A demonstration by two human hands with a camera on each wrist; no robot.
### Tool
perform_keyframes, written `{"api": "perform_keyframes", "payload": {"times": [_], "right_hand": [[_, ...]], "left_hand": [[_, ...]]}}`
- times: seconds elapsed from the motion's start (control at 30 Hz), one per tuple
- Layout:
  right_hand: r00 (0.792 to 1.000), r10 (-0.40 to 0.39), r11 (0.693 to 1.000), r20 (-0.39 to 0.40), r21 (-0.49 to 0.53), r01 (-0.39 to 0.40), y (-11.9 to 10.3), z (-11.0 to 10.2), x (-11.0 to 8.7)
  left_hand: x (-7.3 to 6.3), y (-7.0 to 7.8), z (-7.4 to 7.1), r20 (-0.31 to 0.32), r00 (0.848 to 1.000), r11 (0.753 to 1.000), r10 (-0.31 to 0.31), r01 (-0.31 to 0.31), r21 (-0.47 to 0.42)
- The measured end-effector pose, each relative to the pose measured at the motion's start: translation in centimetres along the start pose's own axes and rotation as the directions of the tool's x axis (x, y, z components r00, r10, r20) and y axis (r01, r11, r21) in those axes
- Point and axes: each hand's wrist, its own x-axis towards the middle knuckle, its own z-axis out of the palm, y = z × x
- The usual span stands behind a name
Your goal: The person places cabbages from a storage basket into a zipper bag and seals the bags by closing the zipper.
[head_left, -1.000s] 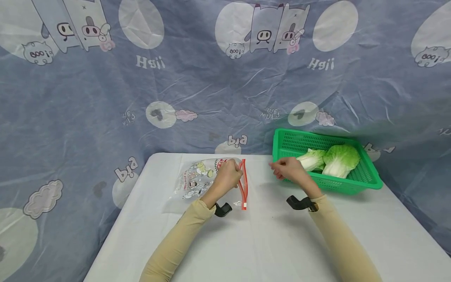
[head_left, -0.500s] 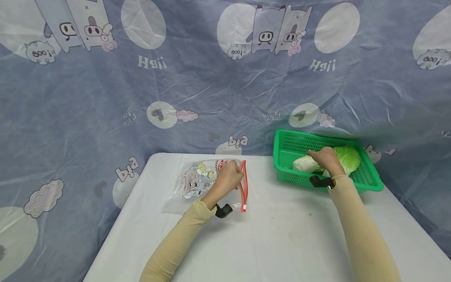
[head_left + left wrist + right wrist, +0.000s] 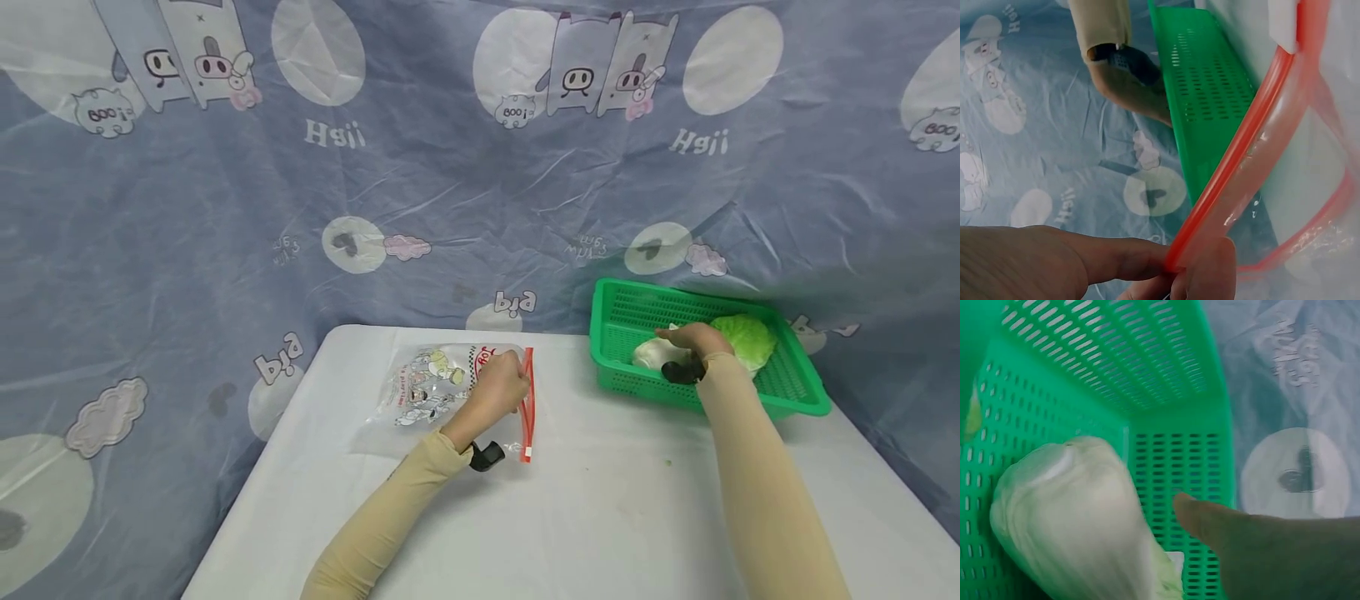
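My left hand pinches the red zip edge of a clear, cartoon-printed zip bag lying on the table. In the left wrist view, thumb and fingers meet on that edge, and the bag's mouth gapes. Over the green basket, my right hand reaches down beside a pale napa cabbage. Its thumb is stretched out, apart from the cabbage in the right wrist view; the other fingers are hidden. A second, greener cabbage lies at the basket's right, partly behind the wrist.
The white table runs up to a grey-blue patterned cloth hanging behind it. A small green scrap lies in front of the basket. Black wrist mounts sit on both arms.
My right hand has moved right from beside the basket to over it and down by the nearer cabbage. The left hand keeps its pinch on the bag's edge.
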Motion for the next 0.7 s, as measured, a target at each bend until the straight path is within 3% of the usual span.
{"api": "perform_keyframes", "payload": {"times": [0.17,0.27,0.57,0.7], "right_hand": [[0.997,0.060,0.998,-0.044,-0.005,-0.060,-0.3,0.3,0.1],[0.997,0.052,0.996,-0.060,-0.071,-0.057,-0.4,0.3,0.3],[0.998,0.009,1.000,0.063,0.021,-0.010,-0.1,-0.1,1.3],[0.993,-0.028,0.999,0.111,-0.019,0.030,-0.1,0.0,1.8]], "left_hand": [[0.0,0.1,0.4,0.019,1.000,1.000,0.019,-0.019,0.004],[0.1,0.1,0.2,0.002,1.000,1.000,0.023,-0.023,-0.001],[0.1,0.3,-0.5,0.010,1.000,1.000,0.013,-0.013,-0.014],[0.0,0.3,-0.6,0.009,1.000,1.000,0.007,-0.007,-0.017]]}}
